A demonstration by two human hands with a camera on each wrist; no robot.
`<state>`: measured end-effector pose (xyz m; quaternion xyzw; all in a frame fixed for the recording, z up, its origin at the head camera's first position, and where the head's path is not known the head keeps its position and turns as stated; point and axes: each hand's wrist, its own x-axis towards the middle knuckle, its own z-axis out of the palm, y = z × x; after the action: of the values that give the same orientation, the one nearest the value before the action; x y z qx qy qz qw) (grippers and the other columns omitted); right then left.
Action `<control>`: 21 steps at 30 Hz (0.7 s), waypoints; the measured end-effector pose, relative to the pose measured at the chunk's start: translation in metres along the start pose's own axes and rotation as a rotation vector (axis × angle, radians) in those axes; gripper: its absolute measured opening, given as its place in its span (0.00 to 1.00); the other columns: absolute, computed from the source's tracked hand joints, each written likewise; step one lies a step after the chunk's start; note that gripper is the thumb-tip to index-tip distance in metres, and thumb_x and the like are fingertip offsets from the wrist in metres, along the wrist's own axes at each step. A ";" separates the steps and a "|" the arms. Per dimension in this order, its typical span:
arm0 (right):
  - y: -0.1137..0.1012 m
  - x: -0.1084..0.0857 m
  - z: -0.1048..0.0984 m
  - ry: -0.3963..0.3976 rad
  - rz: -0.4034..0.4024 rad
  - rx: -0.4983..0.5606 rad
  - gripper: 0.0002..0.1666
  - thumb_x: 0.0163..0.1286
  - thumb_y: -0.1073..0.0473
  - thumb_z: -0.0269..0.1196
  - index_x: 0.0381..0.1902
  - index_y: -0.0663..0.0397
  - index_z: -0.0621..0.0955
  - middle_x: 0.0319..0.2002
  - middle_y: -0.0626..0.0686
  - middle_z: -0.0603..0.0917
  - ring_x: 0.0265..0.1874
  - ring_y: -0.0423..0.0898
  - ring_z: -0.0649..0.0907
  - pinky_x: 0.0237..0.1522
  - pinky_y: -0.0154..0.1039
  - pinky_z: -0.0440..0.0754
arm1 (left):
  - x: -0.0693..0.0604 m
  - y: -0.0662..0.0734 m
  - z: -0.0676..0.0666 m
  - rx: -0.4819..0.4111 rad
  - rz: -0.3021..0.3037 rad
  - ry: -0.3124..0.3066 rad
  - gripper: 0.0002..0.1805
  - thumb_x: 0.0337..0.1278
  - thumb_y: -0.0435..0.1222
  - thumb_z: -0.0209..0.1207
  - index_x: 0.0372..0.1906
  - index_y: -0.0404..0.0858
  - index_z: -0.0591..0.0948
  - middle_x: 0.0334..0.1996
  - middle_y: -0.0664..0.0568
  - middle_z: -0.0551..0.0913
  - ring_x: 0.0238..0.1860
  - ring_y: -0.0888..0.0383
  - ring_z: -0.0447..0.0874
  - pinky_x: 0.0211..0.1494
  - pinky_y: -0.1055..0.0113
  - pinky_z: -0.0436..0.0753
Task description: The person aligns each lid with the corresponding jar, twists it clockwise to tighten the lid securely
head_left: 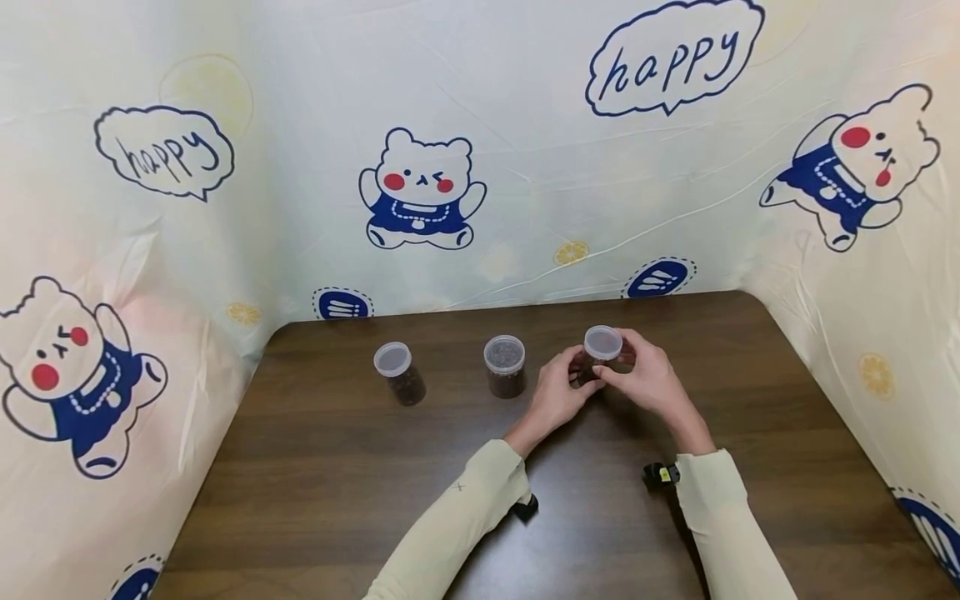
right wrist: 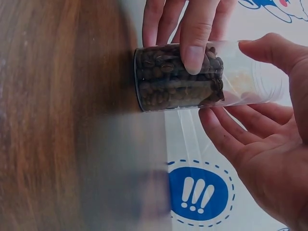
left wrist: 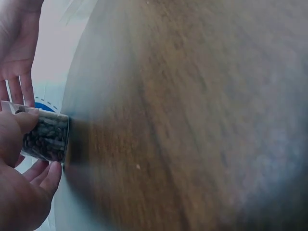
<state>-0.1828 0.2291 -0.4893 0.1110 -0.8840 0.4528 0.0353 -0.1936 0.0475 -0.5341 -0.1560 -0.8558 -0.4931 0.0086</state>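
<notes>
A clear jar of coffee beans (head_left: 602,343) with a pale lid stands upright between both hands toward the table's right rear. The left hand (head_left: 558,390) grips its lower left side, thumb in front. From the right, the right hand (head_left: 647,375) holds the jar higher up with thumb and fingers. In the right wrist view, dark beans (right wrist: 161,86) fill the lower part, with clear space above. The jar's base is at the tabletop; whether it touches is hard to tell. To the left stand a middle lidded jar (head_left: 506,367) and a left lidded jar (head_left: 401,373), both with dark contents.
The dark wooden table (head_left: 337,500) has rounded rear corners. A pale printed cloth (head_left: 525,208) with bears and lettering hangs behind and along both sides. A black wrist device (head_left: 662,475) sits by the right sleeve, and another (head_left: 526,507) by the left.
</notes>
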 end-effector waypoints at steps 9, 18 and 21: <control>0.002 0.002 0.001 -0.004 0.022 0.012 0.39 0.67 0.60 0.75 0.71 0.59 0.71 0.65 0.67 0.81 0.63 0.65 0.83 0.66 0.62 0.81 | 0.003 -0.002 0.001 0.004 -0.012 0.006 0.31 0.62 0.40 0.74 0.68 0.42 0.78 0.59 0.47 0.86 0.60 0.56 0.87 0.62 0.72 0.85; 0.001 0.004 0.003 -0.018 0.018 0.038 0.40 0.67 0.59 0.75 0.72 0.58 0.70 0.65 0.67 0.80 0.63 0.65 0.83 0.66 0.63 0.81 | 0.004 -0.004 -0.001 -0.012 -0.019 0.027 0.32 0.61 0.38 0.74 0.69 0.41 0.77 0.60 0.45 0.85 0.61 0.53 0.86 0.62 0.70 0.85; 0.002 0.003 0.004 -0.027 0.012 0.030 0.41 0.67 0.58 0.75 0.72 0.58 0.70 0.65 0.67 0.80 0.62 0.65 0.83 0.65 0.64 0.81 | 0.002 -0.003 -0.001 -0.033 -0.036 0.024 0.31 0.61 0.38 0.75 0.68 0.42 0.78 0.60 0.46 0.86 0.61 0.54 0.86 0.63 0.70 0.85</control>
<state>-0.1862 0.2264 -0.4923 0.1124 -0.8782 0.4646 0.0189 -0.1968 0.0454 -0.5360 -0.1350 -0.8500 -0.5092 0.0072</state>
